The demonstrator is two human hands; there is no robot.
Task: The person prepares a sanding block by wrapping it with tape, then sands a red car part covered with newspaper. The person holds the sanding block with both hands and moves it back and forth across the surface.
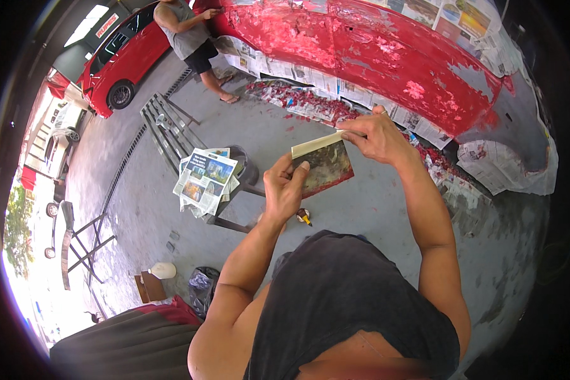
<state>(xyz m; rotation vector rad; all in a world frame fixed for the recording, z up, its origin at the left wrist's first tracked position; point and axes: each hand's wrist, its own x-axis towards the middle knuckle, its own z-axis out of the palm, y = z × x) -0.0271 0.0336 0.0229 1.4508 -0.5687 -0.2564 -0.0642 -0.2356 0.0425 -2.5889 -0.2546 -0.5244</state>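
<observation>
A stained rectangular sheet [328, 168] is pinched above the floor [377, 221] by left hand [284, 190] and right hand [379, 138] at opposite ends. The bucket [251, 172] is partly hidden by newspapers [206, 178]; its contents cannot be determined.

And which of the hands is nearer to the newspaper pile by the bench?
Left. The left hand is just right of the newspaper pile, gripping the dark sheet; the right hand is farther right, at the end of the sheet's pale strip.
</observation>
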